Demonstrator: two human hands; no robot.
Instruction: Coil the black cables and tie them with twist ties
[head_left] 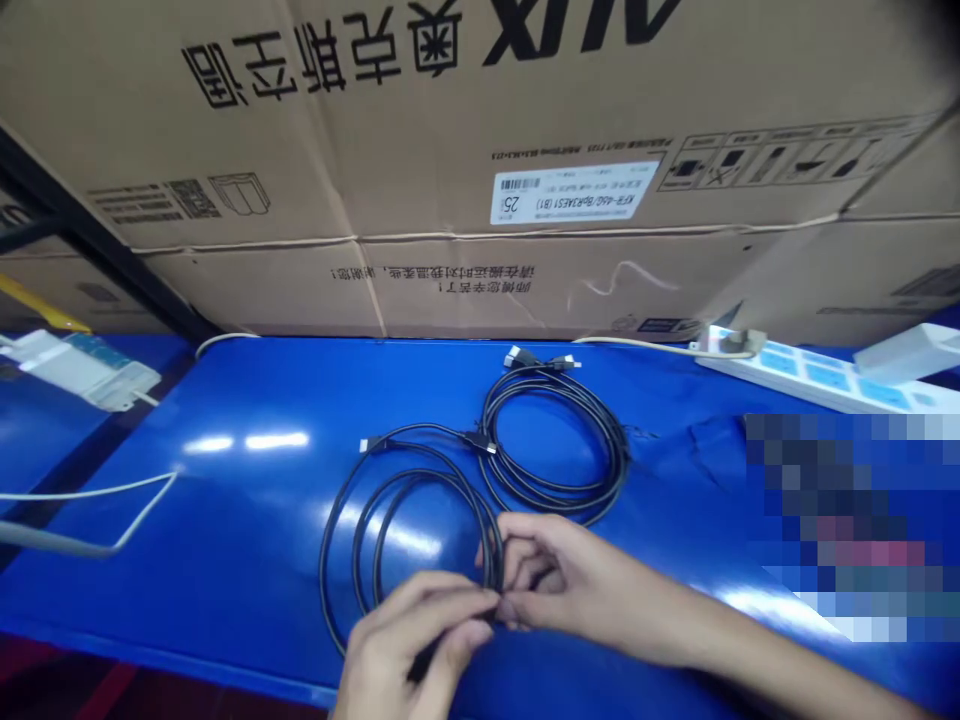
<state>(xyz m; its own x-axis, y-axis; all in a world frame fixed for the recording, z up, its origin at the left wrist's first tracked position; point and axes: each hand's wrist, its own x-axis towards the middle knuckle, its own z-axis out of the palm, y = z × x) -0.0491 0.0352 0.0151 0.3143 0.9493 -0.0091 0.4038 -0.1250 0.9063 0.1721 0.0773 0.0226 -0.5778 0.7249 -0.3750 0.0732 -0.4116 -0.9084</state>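
Note:
A loosely coiled black cable (420, 474) lies on the blue tabletop, its loops uneven in size. Its two plug ends, one pale-tipped connector (367, 445) and one dark connector (484, 444), rest at the top of the coil. My left hand (416, 635) grips the coil's lower right side between thumb and fingers. Close beside it, my right hand (544, 575) pinches the same bundle, fingers curled. What sits between the fingertips is mostly hidden. Just beyond, a second, neater coil of black cable (619, 455) lies flat with its connectors (544, 360) at the top.
A large cardboard box (435, 200) with upside-down print stands along the back of the blue table (247, 560). White power strips lie at the right (810, 370) and left (82, 370). Pale cords (97, 495) cross the left side. A pixelated patch covers part of the right.

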